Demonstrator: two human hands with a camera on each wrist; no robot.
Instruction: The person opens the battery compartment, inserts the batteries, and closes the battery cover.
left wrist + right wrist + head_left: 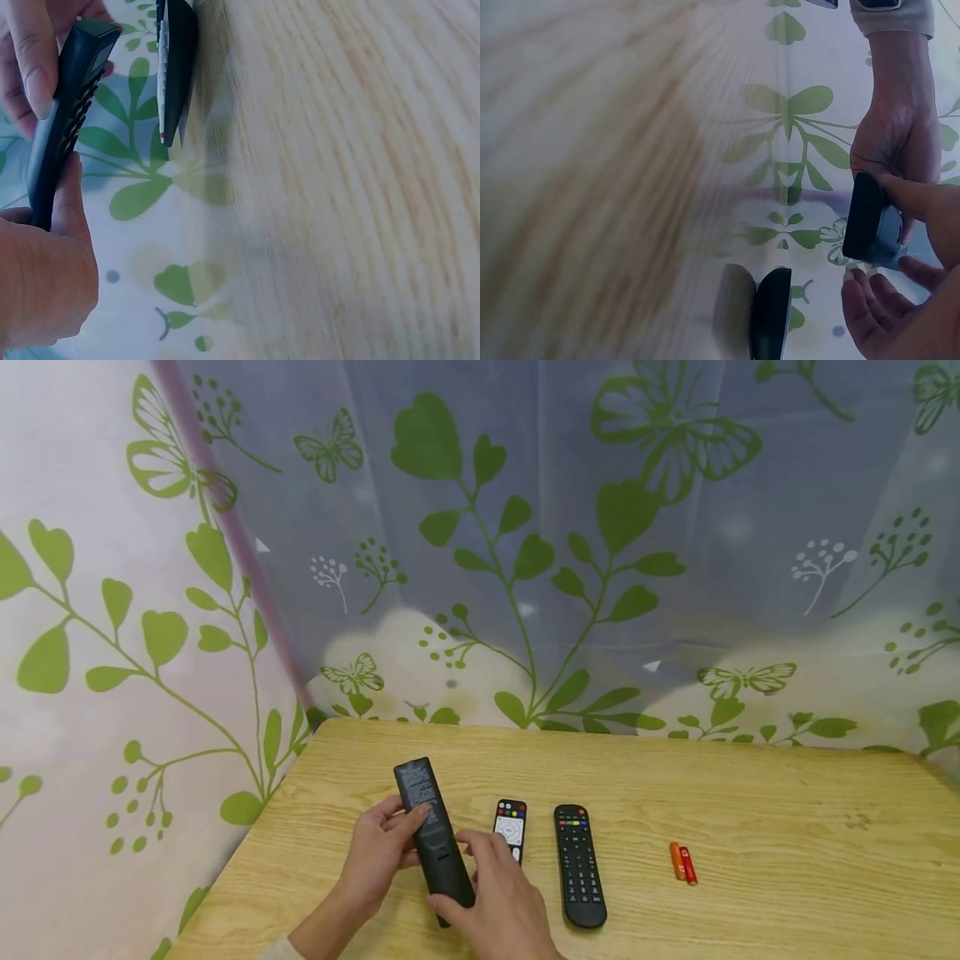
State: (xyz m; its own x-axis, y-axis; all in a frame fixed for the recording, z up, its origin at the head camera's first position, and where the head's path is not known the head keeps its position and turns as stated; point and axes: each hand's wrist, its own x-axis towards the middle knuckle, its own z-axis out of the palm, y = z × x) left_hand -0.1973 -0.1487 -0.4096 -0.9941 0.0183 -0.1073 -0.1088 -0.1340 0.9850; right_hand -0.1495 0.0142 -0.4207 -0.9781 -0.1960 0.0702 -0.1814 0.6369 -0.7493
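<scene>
A black remote control (433, 839) is held up over the table, its labelled back facing up and its far end leaning left. My left hand (375, 856) grips it from the left side, thumb across the printed label. At the near end, my right hand (502, 893) pinches the remote between thumb and fingers, near a small notch in the back. In the left wrist view, the buttons of this remote (64, 124) show on its underside. The right wrist view catches its near end (864, 221) between the right thumb and index finger.
A small remote with a white button panel (511, 827) lies just behind the right hand. Right of it rests a longer black remote (579, 868), buttons up. An orange battery (677, 860) and a red battery (687, 866) lie side by side farther right. A patterned curtain (480, 568) backs the wooden table (787, 827).
</scene>
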